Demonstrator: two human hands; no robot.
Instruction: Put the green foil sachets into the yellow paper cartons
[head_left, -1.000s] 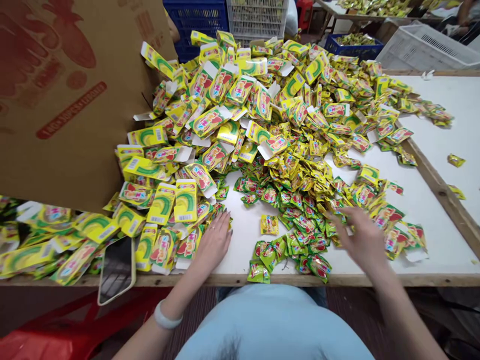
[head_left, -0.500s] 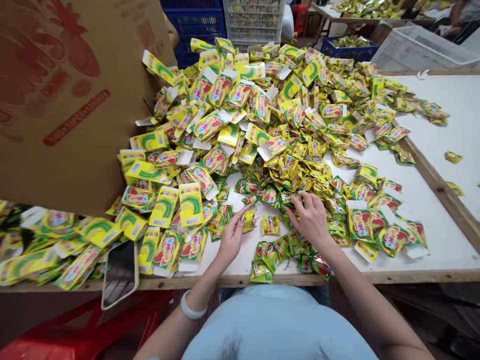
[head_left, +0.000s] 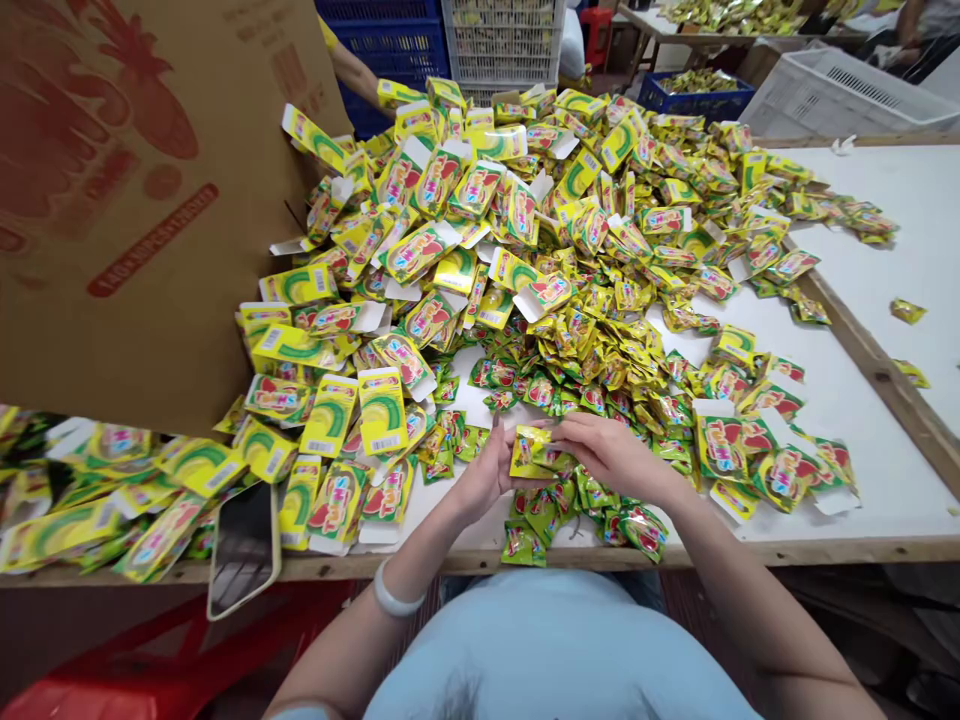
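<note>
Packets point(head_left: 622, 335) litter the white table point(head_left: 847, 400), crates point(head_left: 504, 48) beyond.

Behind stand blue crates point(head_left: 401, 48), a far table point(head_left: 654, 20) and (probably) a red stool point(head_left: 598, 32).

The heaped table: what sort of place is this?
Probably a packing workshop: a big carton next to heaped boxes and small sachets, with stacked crates behind.

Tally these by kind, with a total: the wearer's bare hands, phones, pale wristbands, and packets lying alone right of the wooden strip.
Left hand and right hand: 2
Phone: 1
Pale wristband: 1
Lone packets: 2
Total: 6
</note>
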